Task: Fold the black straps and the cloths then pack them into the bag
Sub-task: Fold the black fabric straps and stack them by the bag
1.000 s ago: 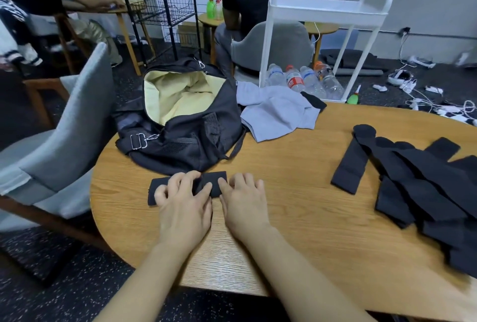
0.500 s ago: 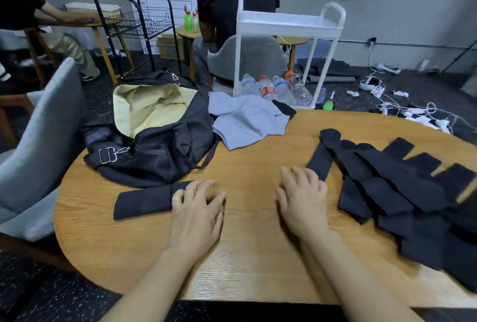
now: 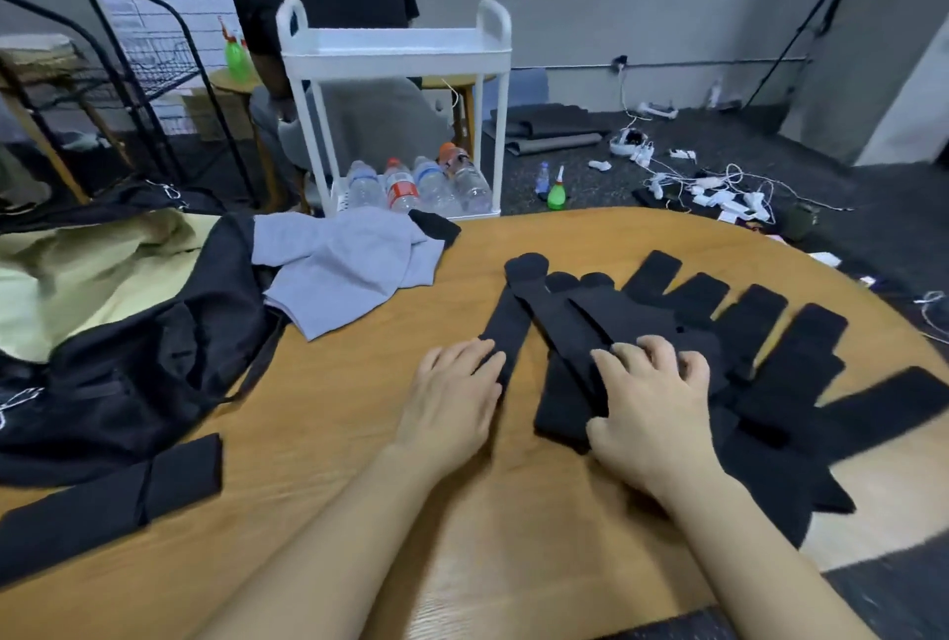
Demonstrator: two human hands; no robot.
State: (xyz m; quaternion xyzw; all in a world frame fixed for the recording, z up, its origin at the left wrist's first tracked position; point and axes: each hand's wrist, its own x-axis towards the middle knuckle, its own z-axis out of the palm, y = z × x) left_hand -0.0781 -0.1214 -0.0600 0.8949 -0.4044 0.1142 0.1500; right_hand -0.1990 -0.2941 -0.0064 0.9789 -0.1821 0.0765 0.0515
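The wooden table (image 3: pixel 359 511) is carrying everything. At its left edge the black bag (image 3: pixel 128 372) is lying open, its pale yellow lining showing, with a folded strap (image 3: pixel 108 501) lying just in front of it. A grey cloth (image 3: pixel 349 269) is resting crumpled against the bag's right side. Right of the cloth, the pile of black straps (image 3: pixel 693 357) is fanning out flat (overlapping one another). The right hand (image 3: pixel 649 408) is gripping straps in the pile with curled fingers; the left hand (image 3: pixel 452 398) is lying flat, fingertips touching the leftmost strap. Beyond the table a white cart (image 3: pixel 395 54) is holding water bottles (image 3: pixel 416 187).
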